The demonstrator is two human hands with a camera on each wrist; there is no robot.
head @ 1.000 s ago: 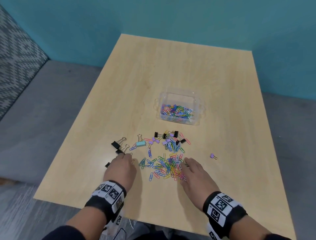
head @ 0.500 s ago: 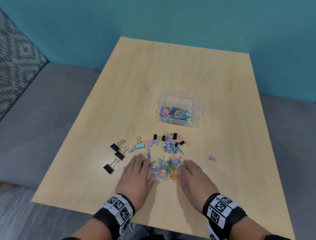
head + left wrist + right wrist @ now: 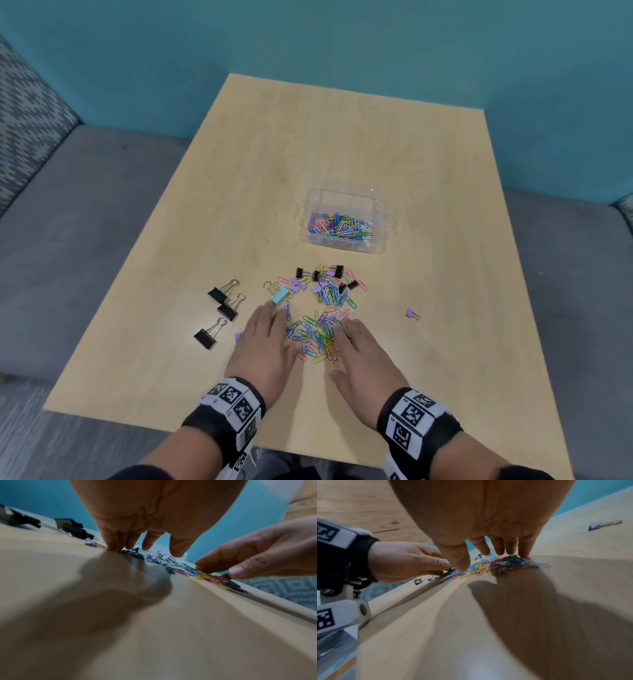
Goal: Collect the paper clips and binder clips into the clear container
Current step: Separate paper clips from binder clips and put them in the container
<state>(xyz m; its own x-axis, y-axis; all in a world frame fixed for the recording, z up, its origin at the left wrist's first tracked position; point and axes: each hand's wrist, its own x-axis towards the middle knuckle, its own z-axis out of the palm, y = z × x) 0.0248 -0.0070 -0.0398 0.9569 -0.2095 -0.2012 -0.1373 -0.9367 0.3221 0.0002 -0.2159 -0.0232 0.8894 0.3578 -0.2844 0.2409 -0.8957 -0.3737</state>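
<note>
A heap of coloured paper clips point(image 3: 317, 334) lies on the wooden table between my two hands. My left hand point(image 3: 265, 337) lies flat at the heap's left edge, fingers straight, fingertips on the table point(image 3: 113, 548). My right hand point(image 3: 359, 346) lies flat at the heap's right edge, fingers extended onto the clips point(image 3: 510, 561). The clear container point(image 3: 346, 222) stands beyond the heap and holds many coloured clips. More paper clips and small black and purple binder clips point(image 3: 329, 279) lie between heap and container. A light blue binder clip point(image 3: 279, 296) sits by my left fingertips.
Three large black binder clips point(image 3: 222, 310) lie to the left of my left hand. A small purple binder clip point(image 3: 411, 313) lies alone to the right, and another purple one point(image 3: 237, 336) by my left hand. The table's near edge point(image 3: 308, 452) runs under my wrists.
My left hand has slid right from the black binder clips to the heap's left edge. The paper clips are bunched closer together between the hands. The right hand has barely moved.
</note>
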